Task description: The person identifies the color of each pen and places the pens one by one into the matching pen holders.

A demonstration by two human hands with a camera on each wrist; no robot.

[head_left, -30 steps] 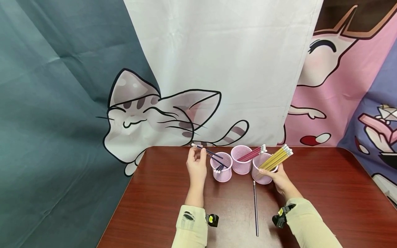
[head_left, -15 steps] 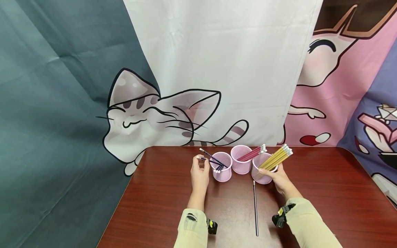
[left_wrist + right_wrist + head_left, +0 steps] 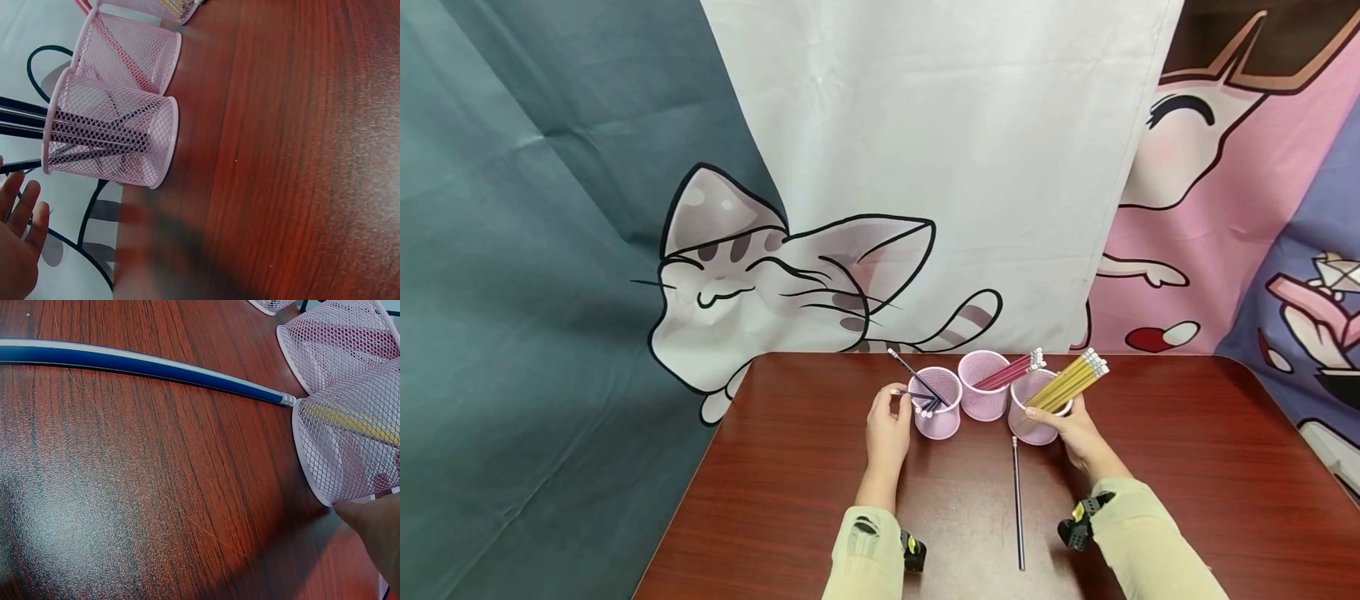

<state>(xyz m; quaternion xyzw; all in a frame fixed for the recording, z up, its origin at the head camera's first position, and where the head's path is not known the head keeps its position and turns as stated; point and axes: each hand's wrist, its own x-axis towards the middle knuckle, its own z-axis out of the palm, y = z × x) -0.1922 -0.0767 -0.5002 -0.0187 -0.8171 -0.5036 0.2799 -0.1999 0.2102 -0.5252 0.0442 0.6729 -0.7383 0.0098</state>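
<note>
My left hand [image 3: 889, 429] pinches a dark blue pencil near its eraser end, at the left rim of the left pink mesh cup [image 3: 937, 427]. Several other dark blue pencils [image 3: 94, 132] lean inside that cup. In the left wrist view, the fingers [image 3: 24, 206] are beside the pencil ends, partly out of frame. My right hand [image 3: 1084, 437] holds the right mesh cup [image 3: 1032, 433] around its side, the thumb near the front of the rim. Yellow pencils [image 3: 1067, 383] with white erasers lean rightward in it.
The middle mesh cup [image 3: 985, 408] holds red pencils [image 3: 1007, 372] leaning right. A single dark blue pencil [image 3: 1018, 504] lies on the brown wooden table [image 3: 775, 492], its eraser end close to the right cup. A printed cloth [image 3: 985, 167] hangs behind the table.
My left hand has moved down and right, bringing its pencil lower against the left cup. Another blue pencil now leans out of that cup at the upper left. The right hand stays put.
</note>
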